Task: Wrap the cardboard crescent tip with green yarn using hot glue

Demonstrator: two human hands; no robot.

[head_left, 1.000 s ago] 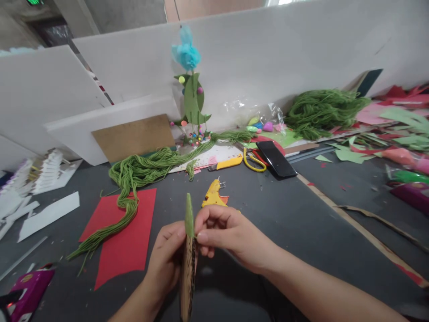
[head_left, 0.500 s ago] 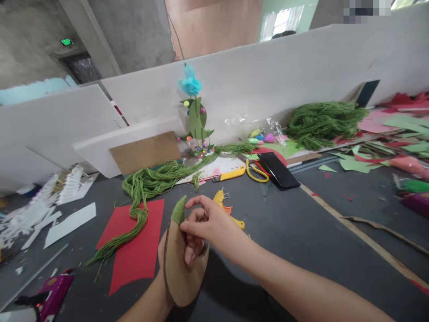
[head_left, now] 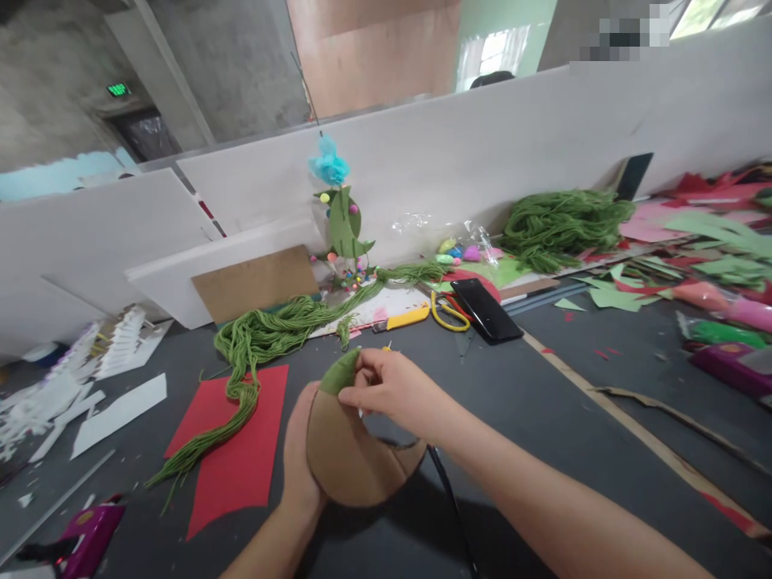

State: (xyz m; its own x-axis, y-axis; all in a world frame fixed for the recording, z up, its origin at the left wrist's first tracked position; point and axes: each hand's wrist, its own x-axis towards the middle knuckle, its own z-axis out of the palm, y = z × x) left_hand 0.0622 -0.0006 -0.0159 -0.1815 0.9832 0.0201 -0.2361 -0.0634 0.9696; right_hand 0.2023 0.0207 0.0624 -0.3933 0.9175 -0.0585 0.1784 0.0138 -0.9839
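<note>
My left hand (head_left: 301, 450) grips a brown cardboard crescent (head_left: 355, 458) by its outer left edge, the fingers partly hidden behind it. The crescent is tilted, with its flat face towards me. Green yarn (head_left: 339, 374) covers the upper tip in close wraps. At the inner edge of that tip, my right hand (head_left: 392, 386) is closed in a pinch on the yarn; the exact strand is hidden by the fingers. Beyond the hands stands a similar green crescent (head_left: 346, 225) topped with a blue tissue flower (head_left: 330, 161).
A green yarn skein (head_left: 271, 334) trails over red paper (head_left: 241, 442). Behind lie a yellow cutter (head_left: 407, 318), yellow-handled scissors (head_left: 449, 314) and a black phone (head_left: 486, 310). More yarn (head_left: 564, 225) and paper scraps (head_left: 724, 265) are at right. A black cord (head_left: 449, 498) runs near my right forearm.
The cardboard crescent has turned to face me more, so its lower right tip now shows. My right hand has closed in at the yarn-wrapped tip. The yellow glue gun is now mostly hidden.
</note>
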